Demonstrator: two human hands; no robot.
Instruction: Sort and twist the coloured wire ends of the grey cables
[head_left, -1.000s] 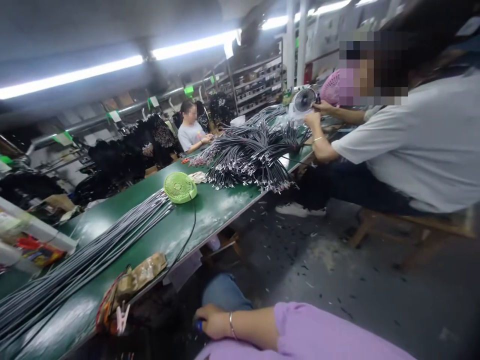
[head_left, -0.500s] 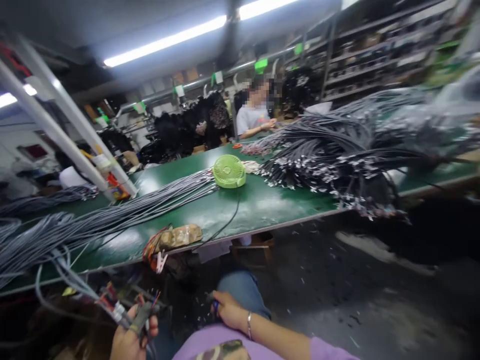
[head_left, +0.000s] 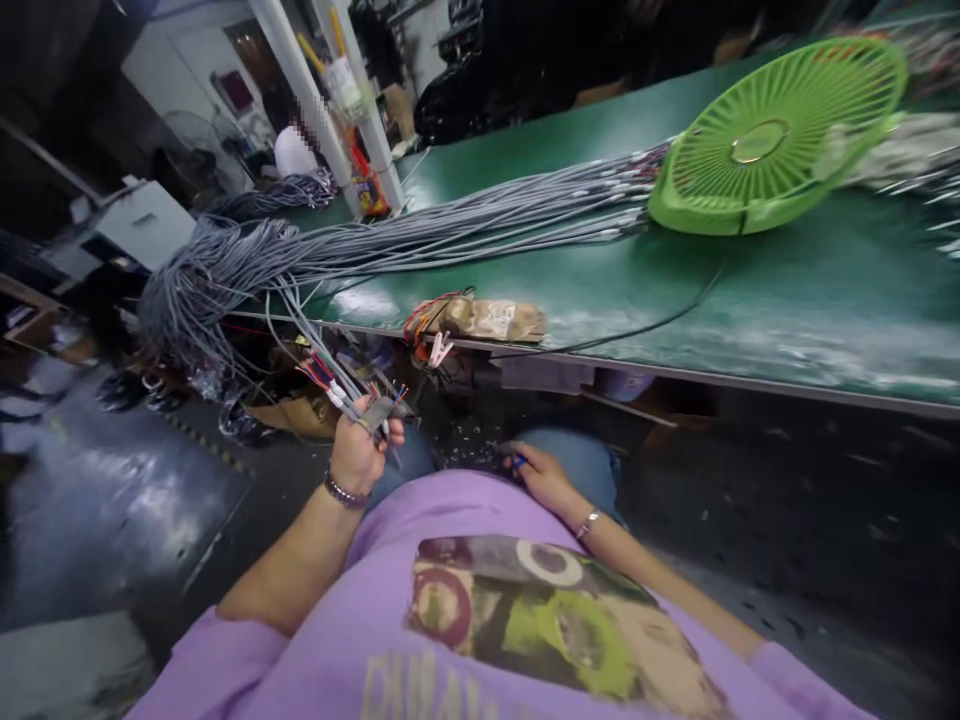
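Observation:
My left hand (head_left: 358, 455) is closed around the ends of several grey cables (head_left: 379, 412), below the front edge of the bench. Their thin coloured wires fan out above the fingers. Near my right thigh, my right hand (head_left: 546, 478) is wrapped round a small tool with a blue handle (head_left: 517, 461); its dark tip is too blurred to name. A long bundle of grey cables (head_left: 450, 228) runs along the bench, and its left part hangs over the edge in a thick tangle.
A green fan (head_left: 780, 140) lies on the green bench (head_left: 810, 300), with a thin cord leading off it. A taped brown block with wires and a clip (head_left: 502, 320) sits at the bench edge. Posts (head_left: 375, 130) rise at the back, and a person (head_left: 295, 150) is beyond them.
The view has swung left and down, so the fan, bundle and both hands appear further right and higher. Both hands keep their holds. The person across the bench has left the view.

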